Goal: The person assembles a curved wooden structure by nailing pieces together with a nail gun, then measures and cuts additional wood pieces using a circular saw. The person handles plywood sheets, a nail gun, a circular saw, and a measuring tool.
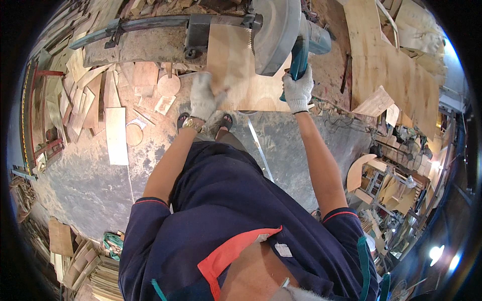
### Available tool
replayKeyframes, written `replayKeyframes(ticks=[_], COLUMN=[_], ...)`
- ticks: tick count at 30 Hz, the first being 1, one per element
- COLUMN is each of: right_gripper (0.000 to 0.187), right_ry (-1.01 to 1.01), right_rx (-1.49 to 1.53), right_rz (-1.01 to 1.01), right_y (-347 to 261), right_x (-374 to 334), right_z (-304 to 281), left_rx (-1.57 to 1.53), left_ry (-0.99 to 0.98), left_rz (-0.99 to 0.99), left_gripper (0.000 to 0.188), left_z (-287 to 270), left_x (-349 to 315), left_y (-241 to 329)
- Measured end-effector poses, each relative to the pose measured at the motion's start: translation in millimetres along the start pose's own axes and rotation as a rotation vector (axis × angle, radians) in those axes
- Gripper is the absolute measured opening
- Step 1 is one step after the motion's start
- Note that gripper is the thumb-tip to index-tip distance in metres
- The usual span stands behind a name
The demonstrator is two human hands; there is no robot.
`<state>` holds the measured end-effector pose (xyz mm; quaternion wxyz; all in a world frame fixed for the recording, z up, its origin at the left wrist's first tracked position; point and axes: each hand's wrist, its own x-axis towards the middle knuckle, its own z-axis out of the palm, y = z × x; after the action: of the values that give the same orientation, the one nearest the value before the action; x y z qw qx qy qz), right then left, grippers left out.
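A mitre saw [273, 30] with a grey blade guard and a teal body stands on a workbench at the top. A light plywood board [233, 65] lies under its blade. My left hand [203, 95], in a white glove, presses flat on the board left of the blade. My right hand [298, 90], also gloved, grips the saw's teal handle [299, 57]. A watch sits on my left wrist.
Plywood offcuts and round discs [134, 134] litter the concrete floor at left. Large plywood sheets [386, 65] lean at the upper right. Stacks of thin wood [95, 273] lie at lower left. My feet in sandals [221, 123] stand below the bench.
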<state>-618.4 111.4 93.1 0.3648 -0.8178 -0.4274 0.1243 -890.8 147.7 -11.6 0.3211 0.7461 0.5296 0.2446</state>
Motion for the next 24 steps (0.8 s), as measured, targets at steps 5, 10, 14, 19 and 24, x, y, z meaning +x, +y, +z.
replayKeyframes(ticks=[5,10,14,19,24], right_gripper=[0.036,0.037,0.036,0.034,0.034], right_ry=[-0.032,-0.041,-0.048,-0.068,-0.061], right_rx=[0.070,0.014,-0.019,0.008,-0.026], right_rz=[0.112,0.125,0.122,0.166,0.146], right_y=[-14.2,-16.6,-17.0,-20.5,-18.7], right_x=[1.1,1.2,5.4,6.4,7.1], right_z=[-0.1,-4.9,-6.0,-8.5,-10.0], left_rx=[-0.642,-0.575,-0.536,-0.518,-0.514], left_ry=[-0.051,0.008,0.006,0.001,0.046], left_rz=[-0.500,-0.513,-0.501,-0.529,-0.498], left_gripper=[0.063,0.044,0.041,0.040,0.039], left_z=[45.6,51.7,50.5,42.1,46.8], left_x=[45.0,49.0,50.1,47.6,47.8], left_y=[-43.4,-32.7,-34.5,-22.3,-24.1])
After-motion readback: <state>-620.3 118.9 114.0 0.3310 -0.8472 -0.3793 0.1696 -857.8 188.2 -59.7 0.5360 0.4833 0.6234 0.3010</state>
